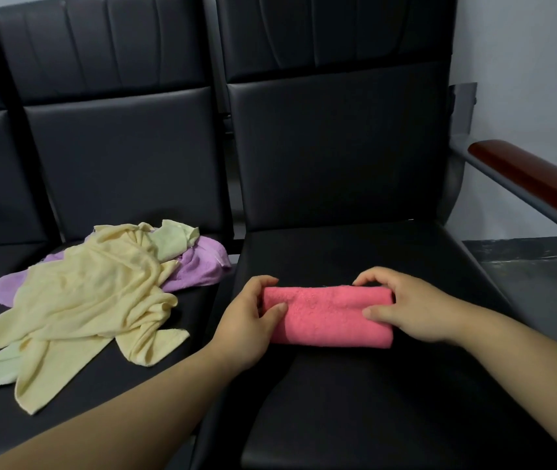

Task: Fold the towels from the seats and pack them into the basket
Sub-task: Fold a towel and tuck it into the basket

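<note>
Pink towel (329, 317): folded, on seat (355, 401); left hand (250, 329) and right hand (409, 308) grip its opposite ends; bare cushion before both.

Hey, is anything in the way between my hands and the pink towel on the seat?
Nothing visible. The left hand and the right hand each grip one end of the folded pink towel, lying on the seat.

We have two black padded seats side by side. The right seat (355, 401) carries a folded pink towel (328, 317). Left of the pink towel, the left seat (195, 310) bears a loose heap: a yellow towel (94, 300) over a purple towel (202, 266), with a pale green towel (168, 242) tucked in.
</note>
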### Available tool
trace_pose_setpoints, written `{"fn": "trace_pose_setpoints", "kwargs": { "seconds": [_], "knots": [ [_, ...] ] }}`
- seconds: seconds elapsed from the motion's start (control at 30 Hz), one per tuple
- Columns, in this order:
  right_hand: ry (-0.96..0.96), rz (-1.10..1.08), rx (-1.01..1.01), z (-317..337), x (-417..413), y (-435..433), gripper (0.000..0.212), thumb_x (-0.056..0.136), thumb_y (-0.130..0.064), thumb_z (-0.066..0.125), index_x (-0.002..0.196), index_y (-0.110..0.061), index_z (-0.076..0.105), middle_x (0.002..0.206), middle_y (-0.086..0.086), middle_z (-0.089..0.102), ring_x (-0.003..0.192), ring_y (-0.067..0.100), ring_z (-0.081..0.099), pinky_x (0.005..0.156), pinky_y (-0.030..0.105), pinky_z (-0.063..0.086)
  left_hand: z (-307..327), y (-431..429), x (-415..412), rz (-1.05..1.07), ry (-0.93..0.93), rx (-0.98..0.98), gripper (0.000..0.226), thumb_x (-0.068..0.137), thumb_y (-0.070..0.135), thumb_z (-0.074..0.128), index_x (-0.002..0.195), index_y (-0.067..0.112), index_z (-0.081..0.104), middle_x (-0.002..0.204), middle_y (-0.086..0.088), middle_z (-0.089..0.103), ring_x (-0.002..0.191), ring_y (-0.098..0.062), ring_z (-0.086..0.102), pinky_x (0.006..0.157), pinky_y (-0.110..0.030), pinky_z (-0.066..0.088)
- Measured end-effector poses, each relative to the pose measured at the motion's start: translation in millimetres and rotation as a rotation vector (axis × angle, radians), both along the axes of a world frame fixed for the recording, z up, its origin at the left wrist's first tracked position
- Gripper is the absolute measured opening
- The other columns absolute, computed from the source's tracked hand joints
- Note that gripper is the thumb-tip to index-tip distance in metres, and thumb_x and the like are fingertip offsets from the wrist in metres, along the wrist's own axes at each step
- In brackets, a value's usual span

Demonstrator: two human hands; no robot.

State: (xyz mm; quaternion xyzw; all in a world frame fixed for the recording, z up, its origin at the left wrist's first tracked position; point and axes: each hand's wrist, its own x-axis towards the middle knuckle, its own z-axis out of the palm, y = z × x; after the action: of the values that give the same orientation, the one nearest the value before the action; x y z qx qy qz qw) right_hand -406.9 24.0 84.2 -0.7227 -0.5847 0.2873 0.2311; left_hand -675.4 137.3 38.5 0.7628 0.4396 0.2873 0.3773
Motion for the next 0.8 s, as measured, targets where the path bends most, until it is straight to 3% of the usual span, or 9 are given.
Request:
{"fn": "trace_pose_setpoints", "kwargs": {
  "seconds": [0.3,0.5,0.67,0.73,0.8],
  "knots": [
    [0.093,-0.178,-0.014,-16.6,3.7,19.0,0.017,0.097,-0.029,0.066,0.107,-0.042,0.06,0.103,-0.005,0.066,0.094,0.015,0.064,0.083,0.035,0.053,-4.3,19.2,14.7,0.025,0.079,0.06,0.03,0.094,0.037,0.067,0.123,0.042,0.059,0.106,0.02,0.064,0.095,0.003,0.06,0.086,-0.018,0.046],
    [0.098,-0.282,-0.078,-20.0,4.9,32.5,0.015,0.093,-0.032,0.069,0.104,-0.038,0.06,0.102,-0.002,0.068,0.092,0.018,0.066,0.083,0.04,0.055,-2.5,28.3,23.4,0.05,0.235,0.104,0.034,0.094,0.041,0.064,0.127,0.037,0.058,0.106,0.014,0.062,0.095,-0.008,0.059,0.085,-0.024,0.045],
    [-0.135,-0.346,-0.175,-11.8,-0.1,39.5,0.038,0.09,-0.047,0.072,0.114,-0.03,0.047,0.101,-0.005,0.061,0.085,0.015,0.063,0.066,0.033,0.049,-5.8,32.0,27.1,0.027,0.212,0.171,0.046,0.09,0.031,0.071,0.128,0.044,0.048,0.114,0.009,0.042,0.1,-0.011,0.052,0.09,-0.027,0.045],
    [-0.3,-0.353,-0.138,-7.0,-4.2,39.2,0.047,0.089,-0.052,0.072,0.117,-0.032,0.039,0.108,-0.005,0.053,0.089,0.016,0.059,0.069,0.033,0.047,-5.4,30.9,28.3,-0.033,0.179,0.215,0.043,0.091,0.021,0.067,0.12,0.044,0.046,0.12,0.012,0.04,0.098,-0.008,0.052,0.087,-0.027,0.045],
    [-0.407,-0.318,-0.023,-6.0,-7.2,37.7,0.044,0.091,-0.046,0.073,0.117,-0.034,0.041,0.115,-0.003,0.045,0.095,0.018,0.055,0.075,0.033,0.046,-4.6,30.4,30.4,-0.092,0.195,0.27,0.033,0.093,0.015,0.062,0.112,0.039,0.05,0.12,0.014,0.042,0.097,-0.005,0.052,0.084,-0.026,0.046]
  ]
}}
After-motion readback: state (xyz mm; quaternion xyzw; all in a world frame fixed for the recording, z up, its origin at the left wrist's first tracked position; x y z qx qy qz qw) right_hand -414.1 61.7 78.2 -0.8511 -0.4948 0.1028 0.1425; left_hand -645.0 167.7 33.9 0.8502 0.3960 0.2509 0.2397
